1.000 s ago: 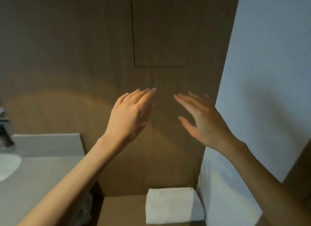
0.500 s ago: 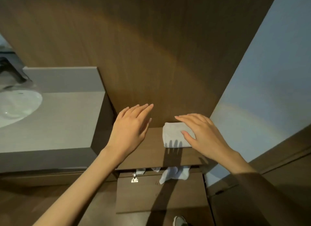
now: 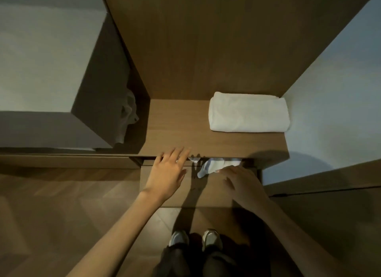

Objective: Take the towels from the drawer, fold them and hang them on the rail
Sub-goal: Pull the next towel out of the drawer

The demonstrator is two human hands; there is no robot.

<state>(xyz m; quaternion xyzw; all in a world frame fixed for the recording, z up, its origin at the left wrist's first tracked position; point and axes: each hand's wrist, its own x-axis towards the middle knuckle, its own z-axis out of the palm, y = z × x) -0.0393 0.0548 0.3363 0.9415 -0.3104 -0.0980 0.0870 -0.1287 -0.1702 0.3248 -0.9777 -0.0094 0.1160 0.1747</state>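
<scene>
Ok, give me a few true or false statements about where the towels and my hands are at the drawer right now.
1. A folded white towel lies on the wooden shelf. True.
2. The left hand is holding that folded towel. False: it is open, at the drawer's top edge, apart from that towel.
3. White cloth sticks out of the drawer. True.
4. The right hand is resting on the grey counter. False: it is at the drawer front, by the white cloth.
5. The drawer is pulled fully out. False: only a narrow gap shows.
</scene>
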